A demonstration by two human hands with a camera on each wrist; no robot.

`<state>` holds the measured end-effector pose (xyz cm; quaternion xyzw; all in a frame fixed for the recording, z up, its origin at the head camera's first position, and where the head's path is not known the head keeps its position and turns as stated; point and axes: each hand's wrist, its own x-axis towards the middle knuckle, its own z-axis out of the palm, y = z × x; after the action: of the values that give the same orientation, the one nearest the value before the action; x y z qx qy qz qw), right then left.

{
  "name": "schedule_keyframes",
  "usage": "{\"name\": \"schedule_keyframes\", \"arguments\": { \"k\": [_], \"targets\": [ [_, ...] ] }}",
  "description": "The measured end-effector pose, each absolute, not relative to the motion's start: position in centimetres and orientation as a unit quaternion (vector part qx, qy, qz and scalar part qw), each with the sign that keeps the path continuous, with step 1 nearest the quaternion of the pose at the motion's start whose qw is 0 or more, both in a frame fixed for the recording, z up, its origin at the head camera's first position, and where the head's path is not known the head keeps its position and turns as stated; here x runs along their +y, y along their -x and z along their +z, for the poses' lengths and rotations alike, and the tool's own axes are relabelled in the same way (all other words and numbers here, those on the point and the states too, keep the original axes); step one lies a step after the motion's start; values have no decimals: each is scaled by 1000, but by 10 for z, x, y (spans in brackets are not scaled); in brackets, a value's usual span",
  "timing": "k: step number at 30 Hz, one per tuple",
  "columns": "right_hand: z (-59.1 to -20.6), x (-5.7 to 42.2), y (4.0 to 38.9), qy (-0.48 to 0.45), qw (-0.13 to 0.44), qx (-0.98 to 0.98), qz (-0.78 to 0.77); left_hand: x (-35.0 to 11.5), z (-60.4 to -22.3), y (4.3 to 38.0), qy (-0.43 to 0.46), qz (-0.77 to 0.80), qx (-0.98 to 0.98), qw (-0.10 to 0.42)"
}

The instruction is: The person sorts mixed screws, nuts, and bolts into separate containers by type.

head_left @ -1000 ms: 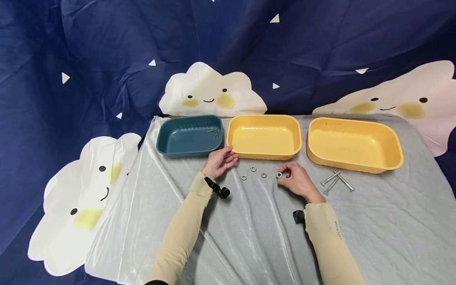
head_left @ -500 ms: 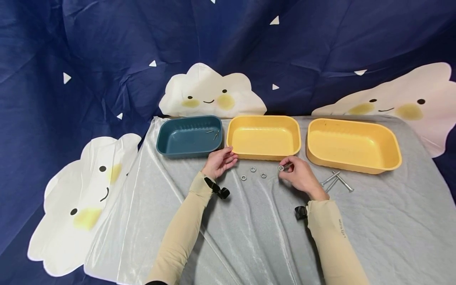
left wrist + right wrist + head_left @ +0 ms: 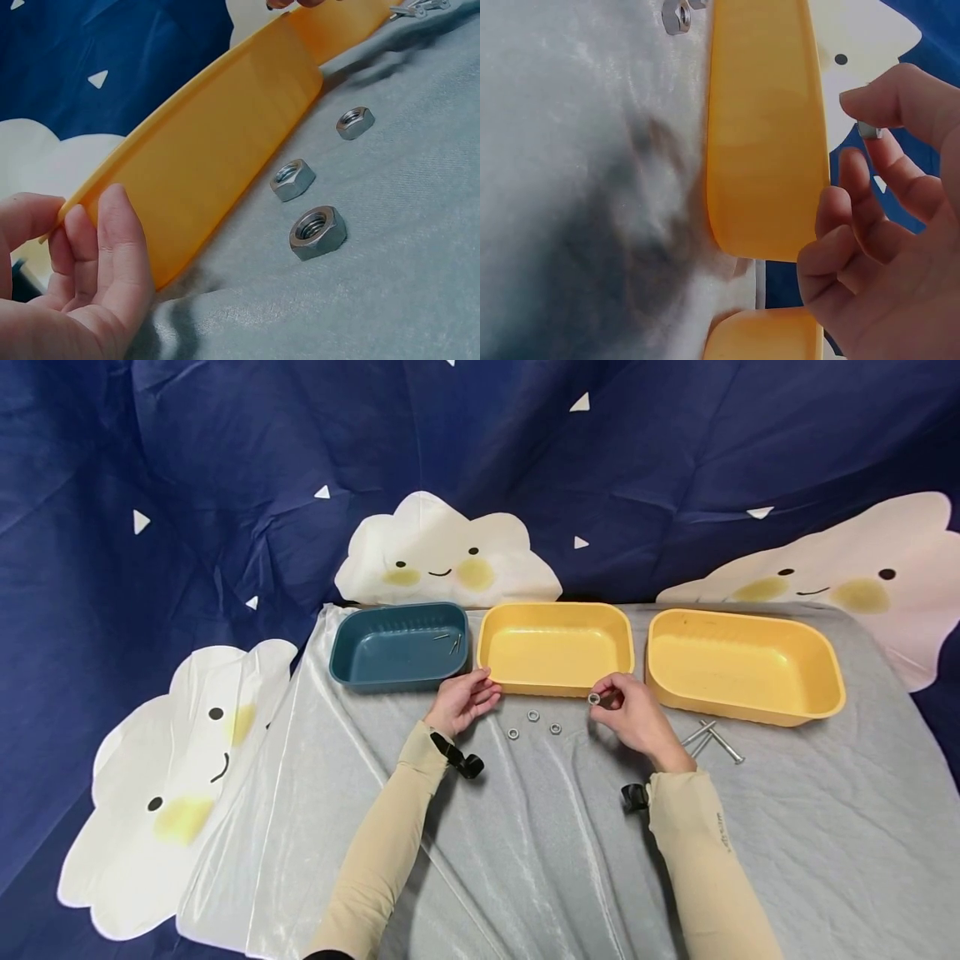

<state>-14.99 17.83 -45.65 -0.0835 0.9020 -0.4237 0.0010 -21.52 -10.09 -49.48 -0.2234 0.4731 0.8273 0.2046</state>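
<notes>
My left hand holds the near left corner of the middle yellow bin. In the left wrist view its thumb lies at the rim and the fingers against the outer wall. A metal hex nut is pinched between thumb and forefinger of my right hand, raised by the bin's near right corner. Lying on the cloth between the hands are three more nuts: one nearest the bin, a left nut and a right nut.
A dark teal bin with a few small screws stands left. To the right is another yellow bin, with long bolts in front of it, partly behind my right wrist. Grey cloth covers the table.
My right hand has lifted the nut off the cloth and carried it up and slightly right, towards the middle bin's rim. The left hand stays at its corner.
</notes>
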Motion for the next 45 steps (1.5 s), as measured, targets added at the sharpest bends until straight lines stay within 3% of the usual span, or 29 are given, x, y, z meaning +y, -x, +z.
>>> {"name": "schedule_keyframes", "arguments": {
  "k": [9,33,45],
  "targets": [
    [-458,176,156,66,-48,897,-433,-102,-494,215,224,828,473,201],
    [-469,163,167,-70,-92,870,-480,-103,-497,217,224,830,468,206],
    [-469,160,172,-90,-119,874,-462,-101,-495,215,223,828,472,205]
  ]
}}
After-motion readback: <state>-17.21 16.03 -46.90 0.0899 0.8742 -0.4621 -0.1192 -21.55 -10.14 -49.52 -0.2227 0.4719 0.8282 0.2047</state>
